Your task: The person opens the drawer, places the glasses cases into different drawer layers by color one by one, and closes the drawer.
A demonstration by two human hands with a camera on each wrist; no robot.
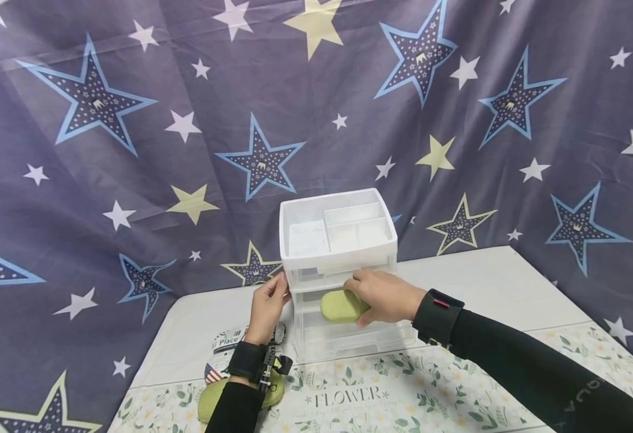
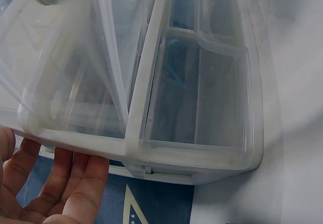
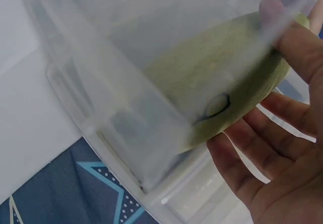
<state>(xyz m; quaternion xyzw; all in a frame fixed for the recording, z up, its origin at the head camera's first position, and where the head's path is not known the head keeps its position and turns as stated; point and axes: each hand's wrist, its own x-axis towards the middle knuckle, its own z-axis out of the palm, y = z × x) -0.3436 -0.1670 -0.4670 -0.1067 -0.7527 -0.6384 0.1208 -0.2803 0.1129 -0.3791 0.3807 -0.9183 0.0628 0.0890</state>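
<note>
A small white drawer unit (image 1: pixel 338 252) with clear drawers stands on the table. My right hand (image 1: pixel 389 294) pinches a green glasses case (image 1: pixel 340 307) between thumb and fingers at the open middle drawer (image 1: pixel 316 334). In the right wrist view, the glasses case (image 3: pixel 202 82) shows a small glasses drawing, partly behind the clear drawer wall. My left hand (image 1: pixel 268 304) rests against the unit's left side. In the left wrist view, its fingertips (image 2: pixel 96 171) touch the white frame edge (image 2: pixel 91 143), fingers mostly straight.
Under my left forearm lie a second green glasses case (image 1: pixel 213 400) and a printed pack (image 1: pixel 227 340) with dark lettering. A flowered cloth (image 1: pixel 430 385) covers the table's front. The starry curtain (image 1: pixel 132 210) hangs right behind the unit, whose divided top tray (image 1: pixel 308 237) faces up.
</note>
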